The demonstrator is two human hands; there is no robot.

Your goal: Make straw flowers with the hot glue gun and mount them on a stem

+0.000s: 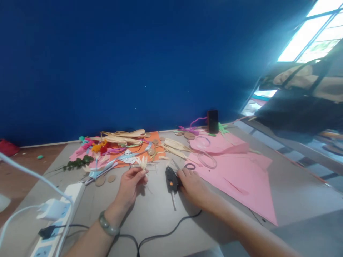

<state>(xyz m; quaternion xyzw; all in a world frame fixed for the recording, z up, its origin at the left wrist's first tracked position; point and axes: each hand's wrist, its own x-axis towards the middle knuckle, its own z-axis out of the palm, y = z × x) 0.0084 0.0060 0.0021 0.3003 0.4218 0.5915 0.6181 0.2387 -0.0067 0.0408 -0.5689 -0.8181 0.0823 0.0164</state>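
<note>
The left hand [132, 182] pinches a pale flower [143, 163] between thumb and fingers; its petals fan out upward just beyond the fingertips, while the stem passes down through the grip and a thin end shows below the hand; the fingers are narrow, closed on that stem.

The right hand [193, 185] lies palm down at the right side of the black glue gun [171, 180]; its bent fingers meet the handle, though I cannot tell whether they close around it; the gun's nozzle points away from the person, and a glue stick [174, 200] juts from its rear; the scissors [189, 166], showing a dark purple loop, lie just beyond the right knuckles.

Past the flower lie an orange sheet [154, 136] and husk strips [174, 146]; pink paper [241, 185] spreads to the right; a phone [213, 121] stands near the blue wall [144, 64]; a power strip [76, 192] sits at left, well apart from the flower.
</note>
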